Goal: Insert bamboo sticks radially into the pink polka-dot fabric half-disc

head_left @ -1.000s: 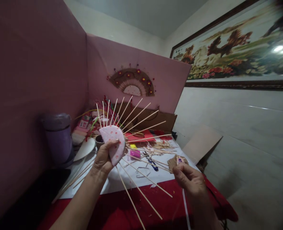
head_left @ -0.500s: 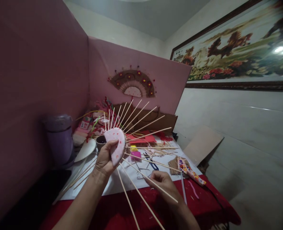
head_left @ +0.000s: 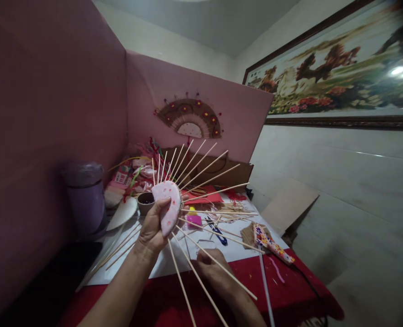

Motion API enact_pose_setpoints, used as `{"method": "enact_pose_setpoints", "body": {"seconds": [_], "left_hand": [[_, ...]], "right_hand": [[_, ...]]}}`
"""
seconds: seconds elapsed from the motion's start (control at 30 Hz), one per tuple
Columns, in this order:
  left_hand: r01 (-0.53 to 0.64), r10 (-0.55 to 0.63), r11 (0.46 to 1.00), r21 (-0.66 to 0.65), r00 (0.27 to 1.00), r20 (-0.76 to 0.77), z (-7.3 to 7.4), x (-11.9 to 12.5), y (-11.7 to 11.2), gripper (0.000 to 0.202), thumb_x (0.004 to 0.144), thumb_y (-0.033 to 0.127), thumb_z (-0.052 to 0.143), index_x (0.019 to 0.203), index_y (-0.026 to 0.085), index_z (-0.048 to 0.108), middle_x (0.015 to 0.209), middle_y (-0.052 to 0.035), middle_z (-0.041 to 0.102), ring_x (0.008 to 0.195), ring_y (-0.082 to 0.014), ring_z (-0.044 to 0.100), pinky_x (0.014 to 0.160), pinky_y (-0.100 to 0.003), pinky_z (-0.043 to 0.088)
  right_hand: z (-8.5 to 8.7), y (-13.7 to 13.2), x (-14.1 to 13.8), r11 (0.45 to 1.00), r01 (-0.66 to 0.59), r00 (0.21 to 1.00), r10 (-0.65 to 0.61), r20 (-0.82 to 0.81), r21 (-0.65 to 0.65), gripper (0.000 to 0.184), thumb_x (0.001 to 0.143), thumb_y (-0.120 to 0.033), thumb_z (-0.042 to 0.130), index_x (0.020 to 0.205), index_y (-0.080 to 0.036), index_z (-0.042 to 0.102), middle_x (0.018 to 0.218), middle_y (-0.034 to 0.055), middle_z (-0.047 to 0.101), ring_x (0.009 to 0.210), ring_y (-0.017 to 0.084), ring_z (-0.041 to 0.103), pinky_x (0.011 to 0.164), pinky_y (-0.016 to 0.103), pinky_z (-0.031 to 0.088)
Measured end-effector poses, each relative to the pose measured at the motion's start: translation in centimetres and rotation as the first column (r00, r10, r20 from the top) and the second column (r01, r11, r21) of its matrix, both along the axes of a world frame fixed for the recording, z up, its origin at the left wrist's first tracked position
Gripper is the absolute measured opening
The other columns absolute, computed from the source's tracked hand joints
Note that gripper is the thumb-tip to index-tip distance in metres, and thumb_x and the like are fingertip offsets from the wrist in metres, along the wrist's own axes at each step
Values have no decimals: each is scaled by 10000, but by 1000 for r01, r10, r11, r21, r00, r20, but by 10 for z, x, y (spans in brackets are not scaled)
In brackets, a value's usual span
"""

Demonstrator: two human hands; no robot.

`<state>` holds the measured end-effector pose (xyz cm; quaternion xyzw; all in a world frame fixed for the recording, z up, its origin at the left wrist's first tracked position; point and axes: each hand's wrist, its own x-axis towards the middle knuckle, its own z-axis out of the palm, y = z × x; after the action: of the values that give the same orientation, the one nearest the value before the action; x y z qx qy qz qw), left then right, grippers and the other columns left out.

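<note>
My left hand (head_left: 151,230) grips a half-round pink-white padded base (head_left: 171,200) with red spots, thumb on its front and fingers behind. Several thin wooden sticks (head_left: 204,171) fan out from the base's curved edge, making a fan frame. Below the frame, my right hand (head_left: 212,268) is closed with its fingers curled, behind the lower sticks. What its fingertips hold, if anything, is hidden. On the white sheet beyond that hand lie blue-handled scissors (head_left: 220,237) and a bright pink packet (head_left: 194,221).
A glue gun with a flowered body (head_left: 272,245) rests at the right by brown cloth (head_left: 248,235). Left stand a lilac bin (head_left: 85,195), a dark-filled cup (head_left: 146,206) and a white half disc (head_left: 124,212). A decorated fan (head_left: 191,119) hangs on the pink board.
My right hand has shifted left and down, nearer the sticks' lower side. The fan frame has moved slightly right with my left hand still gripping its base.
</note>
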<state>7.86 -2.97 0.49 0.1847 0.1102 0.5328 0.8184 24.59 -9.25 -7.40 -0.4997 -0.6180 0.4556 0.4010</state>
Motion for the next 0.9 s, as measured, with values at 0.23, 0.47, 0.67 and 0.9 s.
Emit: {"method": "enact_pose_setpoints", "body": {"seconds": [0.23, 0.47, 0.67, 0.9], "left_hand": [[-92, 93, 995, -25, 995, 28, 0, -1, 3, 190, 751, 88, 458, 879, 77, 599, 668, -103, 694, 540, -182, 649, 508, -268, 548], [-165, 164, 984, -73, 986, -18, 0, -1, 5, 149, 735, 80, 482, 834, 79, 593, 623, -96, 688, 514, -185, 644, 485, -279, 549], [-199, 196, 980, -32, 978, -79, 3, 4, 1, 144, 737, 65, 465, 797, 84, 594, 612, -95, 688, 497, -181, 640, 462, -265, 543], [-190, 195, 980, 64, 978, -74, 3, 1, -1, 162, 721, 70, 484, 829, 92, 603, 639, -85, 691, 517, -177, 645, 493, -258, 553]], "right_hand": [[20, -6, 24, 999, 39, 993, -38, -110, 3, 402, 694, -460, 595, 525, -174, 369, 487, -68, 299, 479, 62, 227, 452, 212, 180], [48, -34, 44, 980, 159, 975, -138, -173, 118, 358, 725, -473, 576, 583, -161, 475, 496, -54, 323, 461, 68, 239, 431, 214, 176], [67, -57, 38, 938, 244, 967, -215, -139, 246, 289, 723, -410, 597, 579, -161, 576, 547, -6, 490, 518, 107, 420, 478, 215, 333], [88, -71, 42, 809, 233, 934, -340, 107, 540, 184, 731, -330, 605, 615, -198, 660, 610, 25, 636, 546, 156, 561, 487, 228, 414]]}}
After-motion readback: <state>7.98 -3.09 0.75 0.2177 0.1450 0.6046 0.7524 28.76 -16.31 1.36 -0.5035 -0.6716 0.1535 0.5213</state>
